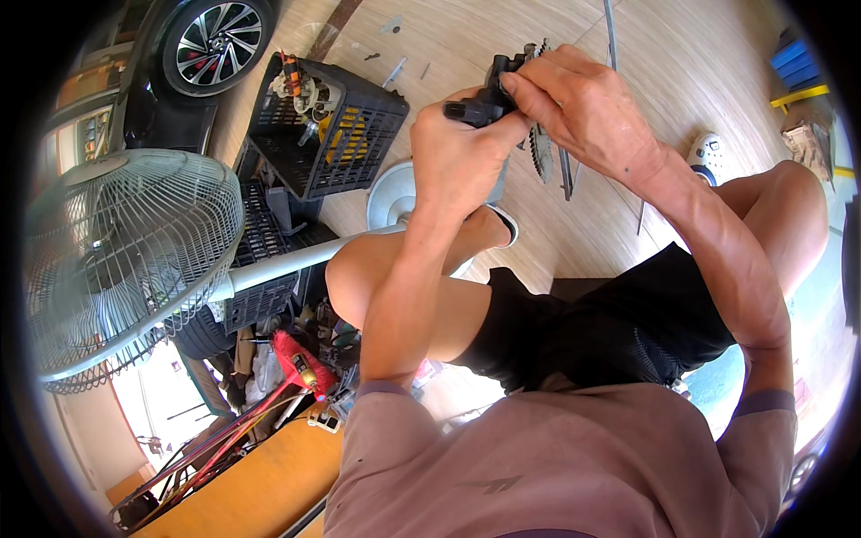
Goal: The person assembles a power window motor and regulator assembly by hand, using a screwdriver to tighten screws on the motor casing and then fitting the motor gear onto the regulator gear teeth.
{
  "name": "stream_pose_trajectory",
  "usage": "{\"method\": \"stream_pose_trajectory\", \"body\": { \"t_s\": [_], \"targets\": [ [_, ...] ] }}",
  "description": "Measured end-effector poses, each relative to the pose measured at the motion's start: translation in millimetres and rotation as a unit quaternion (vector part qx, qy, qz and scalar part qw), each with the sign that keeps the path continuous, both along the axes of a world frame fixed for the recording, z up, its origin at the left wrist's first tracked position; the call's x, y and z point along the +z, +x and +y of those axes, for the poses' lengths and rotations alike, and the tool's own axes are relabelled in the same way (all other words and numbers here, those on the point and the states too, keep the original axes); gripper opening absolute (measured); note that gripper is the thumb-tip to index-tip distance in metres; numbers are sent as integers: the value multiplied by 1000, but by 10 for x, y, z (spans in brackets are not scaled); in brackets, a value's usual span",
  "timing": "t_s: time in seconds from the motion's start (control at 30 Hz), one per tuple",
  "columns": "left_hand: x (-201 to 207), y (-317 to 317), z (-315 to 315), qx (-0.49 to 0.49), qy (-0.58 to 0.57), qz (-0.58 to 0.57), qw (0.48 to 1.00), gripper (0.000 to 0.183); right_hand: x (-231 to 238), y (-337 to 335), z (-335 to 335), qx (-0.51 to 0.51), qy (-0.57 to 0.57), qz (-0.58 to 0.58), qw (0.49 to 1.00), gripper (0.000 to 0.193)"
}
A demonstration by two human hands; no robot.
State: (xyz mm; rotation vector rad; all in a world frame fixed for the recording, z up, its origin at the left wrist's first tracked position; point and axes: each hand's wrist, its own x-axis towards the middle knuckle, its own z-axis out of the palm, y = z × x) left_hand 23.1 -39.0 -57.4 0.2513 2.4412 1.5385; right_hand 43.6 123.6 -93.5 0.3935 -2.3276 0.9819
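In front of me I hold up a black part (pixel 484 106) with a short cylindrical end; its exact kind I cannot make out. My left hand (pixel 462 152) is closed around its lower side. The thumb and fingers of my right hand (pixel 583 106) pinch its right side, and they hide much of it. Below and behind my right hand shows a toothed grey metal disc (pixel 540 154). Thin dark bars (pixel 565 170) hang beside the disc. How these join the black part is hidden by my hands.
A black plastic crate (pixel 359 134) with mixed parts lies left of my hands. Further left stands a large caged fan (pixel 134 260), its pole reaching past my left knee. Behind are a car wheel (pixel 220 45) and small scraps on the tiled floor (pixel 448 27). Blue boxes (pixel 794 63) sit far right.
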Motion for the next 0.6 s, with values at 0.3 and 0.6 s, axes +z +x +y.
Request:
{"method": "stream_pose_trajectory", "body": {
  "t_s": [0.3,0.6],
  "targets": [
    [17,6,3,6,-5,-6,1000,20,41,37,-50,-12,-100,-36,994,21],
    [28,10,25,2,-23,-5,1000,23,6,22,-61,-50,-69,-8,996,23]
  ]
}}
